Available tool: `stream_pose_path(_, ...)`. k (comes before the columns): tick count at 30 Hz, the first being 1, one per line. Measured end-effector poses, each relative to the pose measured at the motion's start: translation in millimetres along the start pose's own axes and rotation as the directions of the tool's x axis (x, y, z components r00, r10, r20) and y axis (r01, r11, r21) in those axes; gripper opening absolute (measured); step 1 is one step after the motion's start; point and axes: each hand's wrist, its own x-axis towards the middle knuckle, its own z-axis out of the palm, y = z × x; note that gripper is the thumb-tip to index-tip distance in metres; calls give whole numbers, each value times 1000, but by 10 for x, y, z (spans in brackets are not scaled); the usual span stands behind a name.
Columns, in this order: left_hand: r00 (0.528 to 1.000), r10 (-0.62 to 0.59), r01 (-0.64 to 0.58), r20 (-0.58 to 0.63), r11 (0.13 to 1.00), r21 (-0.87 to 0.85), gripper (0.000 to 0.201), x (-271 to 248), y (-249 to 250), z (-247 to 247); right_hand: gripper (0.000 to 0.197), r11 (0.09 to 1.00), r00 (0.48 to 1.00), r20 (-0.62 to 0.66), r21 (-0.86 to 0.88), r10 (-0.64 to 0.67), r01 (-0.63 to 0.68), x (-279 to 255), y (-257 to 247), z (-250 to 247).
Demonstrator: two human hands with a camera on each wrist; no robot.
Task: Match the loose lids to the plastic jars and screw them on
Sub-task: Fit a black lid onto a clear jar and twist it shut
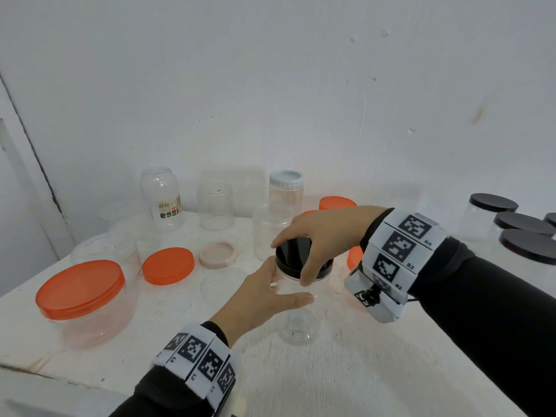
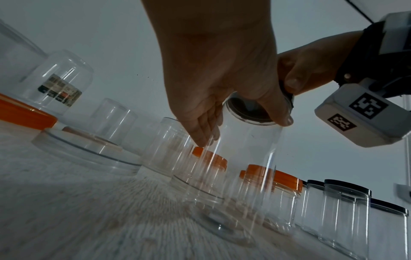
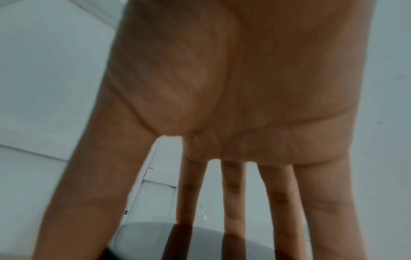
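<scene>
Gripping black lid (image 1: 296, 256) from above with right hand (image 1: 326, 236), fingers spread round its rim, atop tall clear jar (image 1: 296, 314).
Left hand (image 1: 261, 299) wrapped round upper jar wall just under lid, thumb across front; jar upright on white table (image 1: 331, 380), near centre front. Left of it: wide orange-lidded jar (image 1: 82, 296), loose orange lid (image 1: 168, 265), loose pink lid (image 1: 217, 254), flat clear lid (image 1: 224, 284). Behind: inverted labelled jar (image 1: 164, 200), two more clear jars without lids, white-capped jar (image 1: 286, 188), orange-lidded jars partly hidden by right forearm. Far right: cluster of black-lidded jars (image 1: 517, 233). Thread engagement of lid not discernible.
</scene>
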Motion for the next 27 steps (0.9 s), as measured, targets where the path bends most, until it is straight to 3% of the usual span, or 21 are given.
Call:
stream_pose_path(6,1000,-1,1,7,1000,-16,84,-12,-16,4,75,992,985,-126,-33,115,-120,69,-40,107)
stream_pose_path(12,1000,-3,3,-9,1000,-5,84,-12,6,6,82,999,999,25,27,36,-36,-2,7,11)
stream_pose_path(18,1000,5,-5,-4,1000,-5,91,-9,-13,4,73,1000,997,-78,13,15,-14,3,3,28)
stream_pose_path(22,1000,-6,6,11,1000,3,74,-7,-19,-2,73,997,987,-141,-15,75,-78,31,-37,87)
stream_pose_path(27,1000,-1,1,-4,1000,6,84,5,-33,1,78,1000,1000,11,17,26,-27,-9,-22,31)
